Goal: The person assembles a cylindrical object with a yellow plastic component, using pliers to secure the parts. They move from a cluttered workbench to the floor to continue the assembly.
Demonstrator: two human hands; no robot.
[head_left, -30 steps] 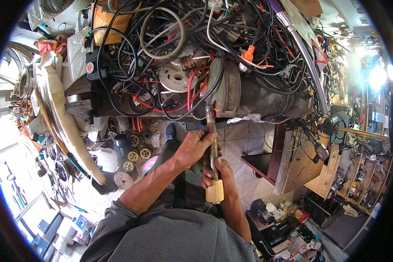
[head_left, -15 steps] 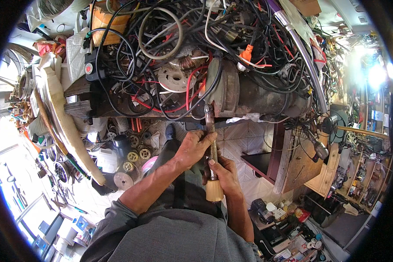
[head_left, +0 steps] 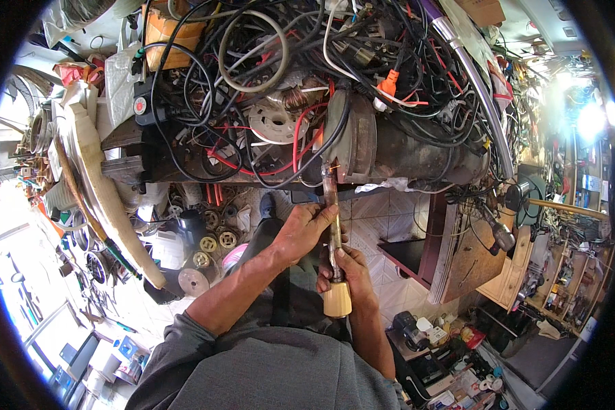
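A long, worn metal shaft (head_left: 334, 234) with a wide cream-coloured end piece (head_left: 337, 301) points away from me, the cream end nearest my body. My left hand (head_left: 306, 229) is closed on the shaft's middle, thumb and fingers along it. Lower down, my right hand (head_left: 352, 270) wraps round it just above the cream piece. The shaft's far tip is at the lower front edge of a dusty round metal housing (head_left: 352, 133); I cannot tell whether they touch. A small orange glint (head_left: 334, 167) shows at that tip.
A tangle of cables (head_left: 253, 55) covers the bench, with a white spool (head_left: 278, 123) and an orange plug (head_left: 388, 83) among them. A wooden board and box (head_left: 475, 266) stand to the right. Several pulley-like wheels (head_left: 208, 244) lie on the floor at left. Boxes and parts crowd the lower right.
An orange glint has appeared at the shaft's far tip. The shaft and both hands have shifted very slightly, and the cream end looks smoother and turned a little.
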